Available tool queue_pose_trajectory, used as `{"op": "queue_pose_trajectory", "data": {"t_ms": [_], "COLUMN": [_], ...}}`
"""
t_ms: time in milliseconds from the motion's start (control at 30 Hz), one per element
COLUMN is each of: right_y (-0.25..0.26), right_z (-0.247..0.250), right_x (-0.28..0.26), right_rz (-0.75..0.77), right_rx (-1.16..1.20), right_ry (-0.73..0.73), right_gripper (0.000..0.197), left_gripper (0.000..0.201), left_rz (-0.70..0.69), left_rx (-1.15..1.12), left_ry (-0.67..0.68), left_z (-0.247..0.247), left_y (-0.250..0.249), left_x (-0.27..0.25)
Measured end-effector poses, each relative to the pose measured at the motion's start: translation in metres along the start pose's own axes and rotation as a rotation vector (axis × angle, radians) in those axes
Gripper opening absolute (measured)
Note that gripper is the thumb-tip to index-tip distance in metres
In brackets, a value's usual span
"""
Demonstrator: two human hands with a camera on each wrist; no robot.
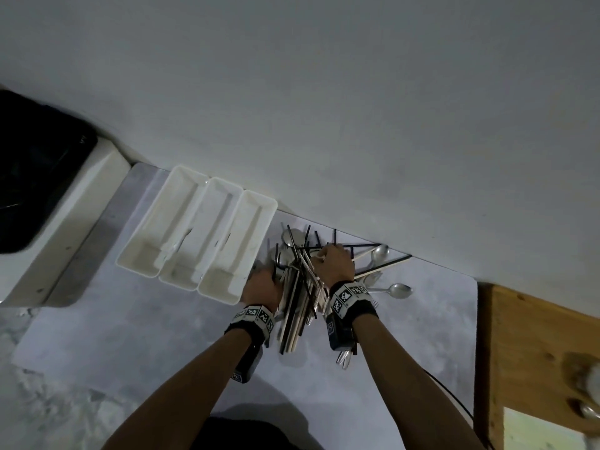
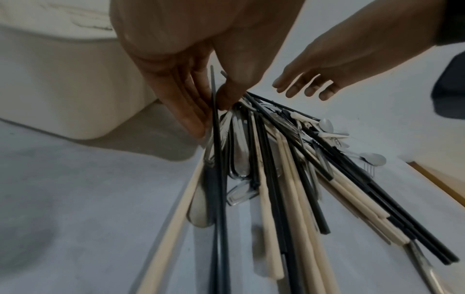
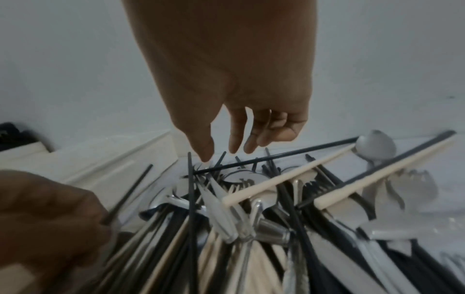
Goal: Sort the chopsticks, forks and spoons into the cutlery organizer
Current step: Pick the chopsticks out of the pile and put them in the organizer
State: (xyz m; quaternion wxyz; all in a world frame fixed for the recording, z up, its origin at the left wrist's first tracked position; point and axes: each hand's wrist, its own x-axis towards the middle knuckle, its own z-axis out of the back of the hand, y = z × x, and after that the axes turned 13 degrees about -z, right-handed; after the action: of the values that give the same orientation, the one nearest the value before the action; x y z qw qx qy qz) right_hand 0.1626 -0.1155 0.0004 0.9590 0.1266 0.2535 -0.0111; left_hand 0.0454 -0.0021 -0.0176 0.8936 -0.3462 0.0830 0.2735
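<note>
left hand (image 1: 263, 285): sitting at the left edge of the pile, just beside the organizer's near right corner; fingers lying straight down along the cutlery, thumb pressing a black chopstick (image 2: 217, 159) against them, so it's pinching that stick.
right hand (image 1: 334, 263): hanging over the far part of the pile, fingers loosely bent and pointing down, fingertips (image 3: 232, 148) just above the stick tips; gripping nothing that I can see.
pile (image 1: 297, 287): chopsticks, forks and spoons all lying tangled on the table (image 1: 130, 319), right of the organizer, between the two hands; black and cream sticks mostly running toward the person, a few crossing sideways at the far end.
cream chopsticks (image 3: 289, 179): two lying crosswise on top of the forks, on the far right of the heap.
spoons (image 1: 398, 290): a couple lying loose at the right fringe, near the wall.
cutlery organizer (image 1: 181, 222): white, three long compartments side by side, sitting against the wall left of the pile; no cutlery showing in any compartment.
wooden board (image 1: 535, 352): sitting at the table's right edge, well apart from the pile.
</note>
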Motion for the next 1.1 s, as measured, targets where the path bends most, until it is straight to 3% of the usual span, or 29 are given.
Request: {"op": "queue_pose_trajectory", "data": {"t_ms": [133, 200, 267, 333, 400, 600, 700, 800, 933, 1000, 1100], "right_y": [0.001, -0.001, -0.002, -0.006, -0.012, -0.030, -0.038, -0.041, -0.040, -0.041, -0.042], "right_z": [0.003, 0.001, 0.001, 0.001, 0.001, 0.007, 0.006, 0.008, 0.028, 0.037, 0.052], "right_x": [0.015, 0.022, 0.025, 0.027, 0.029, 0.031, 0.029, 0.027, 0.028, 0.028, 0.017], "right_rz": [0.182, 0.225, 0.252, 0.276, 0.315, 0.377, 0.378, 0.391, 0.414, 0.426, 0.387], "right_rx": [-0.163, -0.327, -0.430, -0.479, -0.494, -0.462, -0.469, -0.496, -0.361, -0.227, -0.070], "right_ry": [0.008, 0.047, 0.018, -0.029, -0.063, -0.055, -0.080, -0.072, -0.224, -0.313, -0.367], "right_gripper": [0.053, 0.046, 0.035, 0.031, 0.031, 0.038, 0.025, 0.027, 0.035, 0.044, 0.033], "left_gripper": [0.032, 0.035, 0.023, 0.014, 0.022, 0.025, 0.031, 0.024, 0.019, 0.029, 0.042], "left_rz": [-0.038, -0.088, -0.095, -0.042, 0.017, 0.043, 0.016, -0.006, -0.034, -0.067, -0.100], "left_rx": [-0.052, -0.120, -0.173, -0.191, -0.181, -0.113, -0.006, 0.038, 0.054, 0.021, 0.096], "left_ry": [-0.071, -0.139, -0.166, -0.061, 0.076, 0.142, 0.175, 0.219, 0.266, 0.228, 0.213], "left_z": [-0.001, -0.001, -0.005, -0.011, -0.018, -0.020, -0.023, -0.025, -0.030, -0.023, -0.001], "left_y": [-0.002, -0.003, -0.005, -0.007, -0.008, -0.021, -0.026, -0.027, -0.026, -0.033, -0.046], "left_x": [-0.005, -0.008, -0.009, -0.010, -0.011, -0.011, -0.013, -0.012, -0.008, -0.011, -0.022]}}
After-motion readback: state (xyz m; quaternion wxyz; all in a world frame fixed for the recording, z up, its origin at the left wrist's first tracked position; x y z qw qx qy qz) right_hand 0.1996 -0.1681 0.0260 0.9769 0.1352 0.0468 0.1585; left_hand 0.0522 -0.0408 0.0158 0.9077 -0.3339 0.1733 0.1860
